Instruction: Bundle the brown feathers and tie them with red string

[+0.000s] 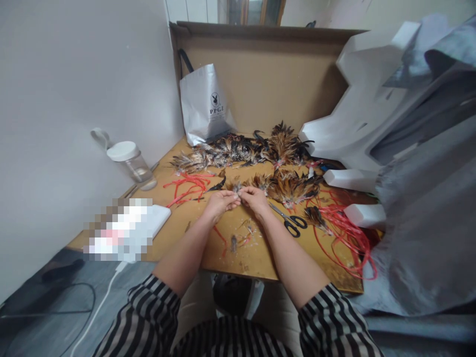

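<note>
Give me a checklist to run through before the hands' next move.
1. Left hand and right hand pinching at the small grey-brown feather tuft: ok.
2. Tuft's base secured: cannot tell, the hands cover it.
3. Black-handled metal scissors lying on the yellow-brown tabletop: ok.
4. Tabletop between the forearms free of scraps: not ok, bits lie there.
5. Long red plastic strands at right untangled: not ok, heaped in loops.

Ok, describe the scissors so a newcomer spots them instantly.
On the tan table, find the right hand. Just right of its wrist lie the scissors, left of the red strips. Unlike nearby feathers and strips, they have two black loop handles.
</note>
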`<state>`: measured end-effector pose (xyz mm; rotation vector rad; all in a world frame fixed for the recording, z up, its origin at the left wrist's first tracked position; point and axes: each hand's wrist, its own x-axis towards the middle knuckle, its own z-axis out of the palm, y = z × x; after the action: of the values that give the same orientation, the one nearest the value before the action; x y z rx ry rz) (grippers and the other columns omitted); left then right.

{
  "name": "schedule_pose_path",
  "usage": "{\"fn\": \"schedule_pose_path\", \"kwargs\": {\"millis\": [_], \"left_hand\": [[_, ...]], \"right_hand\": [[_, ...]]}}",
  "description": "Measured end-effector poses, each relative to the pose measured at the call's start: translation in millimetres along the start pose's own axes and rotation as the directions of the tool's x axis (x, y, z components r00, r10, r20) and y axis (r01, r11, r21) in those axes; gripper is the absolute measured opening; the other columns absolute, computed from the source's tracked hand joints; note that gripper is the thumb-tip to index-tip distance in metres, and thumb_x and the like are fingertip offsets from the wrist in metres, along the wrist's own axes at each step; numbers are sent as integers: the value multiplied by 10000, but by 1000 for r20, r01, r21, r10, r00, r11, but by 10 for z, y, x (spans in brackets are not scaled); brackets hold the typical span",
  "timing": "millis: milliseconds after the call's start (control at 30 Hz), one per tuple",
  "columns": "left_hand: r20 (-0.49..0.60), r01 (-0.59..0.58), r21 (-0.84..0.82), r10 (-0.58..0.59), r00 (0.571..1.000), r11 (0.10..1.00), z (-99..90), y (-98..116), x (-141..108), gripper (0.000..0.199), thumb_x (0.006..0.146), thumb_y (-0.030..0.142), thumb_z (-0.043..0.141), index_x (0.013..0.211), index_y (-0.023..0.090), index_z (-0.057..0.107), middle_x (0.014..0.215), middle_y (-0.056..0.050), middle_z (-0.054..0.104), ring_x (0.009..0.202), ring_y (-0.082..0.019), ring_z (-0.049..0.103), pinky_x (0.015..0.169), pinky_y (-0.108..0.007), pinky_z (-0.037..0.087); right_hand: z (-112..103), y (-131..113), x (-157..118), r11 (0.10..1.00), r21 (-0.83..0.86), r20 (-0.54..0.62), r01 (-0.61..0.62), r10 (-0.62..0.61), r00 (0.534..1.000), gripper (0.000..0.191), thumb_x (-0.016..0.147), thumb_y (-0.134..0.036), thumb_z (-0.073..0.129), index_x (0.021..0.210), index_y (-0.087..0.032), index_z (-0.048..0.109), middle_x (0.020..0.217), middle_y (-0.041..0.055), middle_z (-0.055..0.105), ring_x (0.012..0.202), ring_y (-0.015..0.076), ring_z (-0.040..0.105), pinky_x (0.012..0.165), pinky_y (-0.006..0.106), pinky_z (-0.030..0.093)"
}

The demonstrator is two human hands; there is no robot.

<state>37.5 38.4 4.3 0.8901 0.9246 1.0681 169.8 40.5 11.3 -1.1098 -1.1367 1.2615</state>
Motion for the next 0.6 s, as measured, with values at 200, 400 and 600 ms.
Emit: {"fn": "schedule_pose_path", "kwargs": {"millis": [200, 400, 600], "left_hand": [[-17, -14, -28, 14, 1000, 1000, -22, 3, 10, 134, 643, 102, 671, 759, 89, 604, 662, -65, 652, 584, -86, 607, 588, -175, 480], [-38, -18, -7, 18, 999, 1000, -10, 15, 5, 102, 656, 101, 659, 731, 93, 591, 615, -49, 635, 545, -74, 593, 547, -156, 467], [-59, -50, 123, 58, 997, 991, 22, 20, -11, 110, 662, 128, 662, 713, 97, 570, 565, -47, 623, 495, -82, 580, 480, -155, 450]], "right_hand": [[-81, -45, 0, 997, -58, 65, -52, 55, 996, 289, 570, -385, 674, 712, -135, 642, 451, -23, 526, 388, 56, 393, 375, 176, 277], [-110, -79, -12, 974, -228, 118, -20, 48, 992, 256, 584, -352, 661, 699, -124, 654, 419, -46, 491, 355, 38, 346, 368, 175, 258], [-130, -62, -5, 959, -285, 182, -7, 61, 982, 208, 589, -296, 649, 698, -122, 619, 432, -38, 523, 371, 51, 403, 394, 179, 299]]}}
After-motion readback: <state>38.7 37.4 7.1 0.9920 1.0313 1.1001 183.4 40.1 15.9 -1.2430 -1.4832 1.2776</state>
